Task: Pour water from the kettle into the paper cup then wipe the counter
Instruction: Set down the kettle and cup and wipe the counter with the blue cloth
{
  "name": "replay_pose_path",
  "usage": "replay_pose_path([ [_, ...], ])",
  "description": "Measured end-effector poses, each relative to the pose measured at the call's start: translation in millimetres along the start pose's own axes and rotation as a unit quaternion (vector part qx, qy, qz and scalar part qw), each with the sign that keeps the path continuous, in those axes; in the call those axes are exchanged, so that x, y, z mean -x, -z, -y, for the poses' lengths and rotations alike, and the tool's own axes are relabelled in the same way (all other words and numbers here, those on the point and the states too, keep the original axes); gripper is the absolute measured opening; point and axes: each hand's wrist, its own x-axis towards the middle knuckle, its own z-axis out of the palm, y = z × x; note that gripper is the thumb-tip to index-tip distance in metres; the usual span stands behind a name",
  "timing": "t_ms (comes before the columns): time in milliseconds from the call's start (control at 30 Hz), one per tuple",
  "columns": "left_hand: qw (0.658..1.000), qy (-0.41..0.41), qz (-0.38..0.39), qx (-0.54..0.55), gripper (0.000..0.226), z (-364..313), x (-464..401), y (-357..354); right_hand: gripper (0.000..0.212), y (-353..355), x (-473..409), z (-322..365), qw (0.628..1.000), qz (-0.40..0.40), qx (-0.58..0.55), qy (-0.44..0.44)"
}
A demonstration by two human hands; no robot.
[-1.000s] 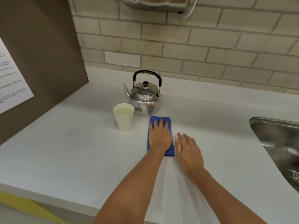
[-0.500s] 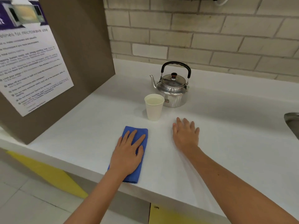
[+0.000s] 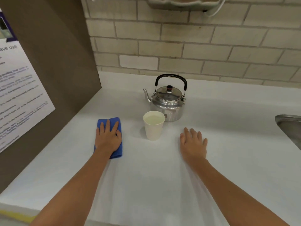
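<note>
Left hand [image 3: 108, 139] pressed flat on blue cloth [image 3: 117, 121], grip open, right hand [image 3: 193, 143] flat on table [image 3: 146, 185], grip open, filled cup [image 3: 153, 125] between, kettle [image 3: 167, 100] just behind cup.

The sink [image 3: 291, 126] is cut off at right; the poster's [image 3: 19, 95] text is blurred.

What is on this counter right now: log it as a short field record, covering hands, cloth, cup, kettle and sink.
left hand: flat, palm down, pressing the blue cloth on the counter
right hand: flat on the bare counter, holding nothing
paper cup: upright between the hands, liquid inside
kettle: upright behind the cup, lid on, spout to image left
steel sink: at right edge, partly in view
stage: water poured, wiping under way
</note>
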Motion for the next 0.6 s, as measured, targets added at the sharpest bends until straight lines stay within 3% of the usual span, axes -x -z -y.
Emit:
replay_pose_path([
  [200,0.995,-0.099,0.012,-0.012,0.052,-58,-43,-5,0.049,-7,-10,4,0.999,-0.023,0.008,-0.032],
  [333,0.991,-0.132,-0.01,0.008,0.051,-47,-43,-14,0.048,-7,-18,10,0.998,-0.028,0.027,-0.041],
  [600,0.993,-0.115,-0.014,0.014,0.051,-40,-61,-13,0.047,-2,-32,21,0.998,-0.025,0.019,-0.046],
])
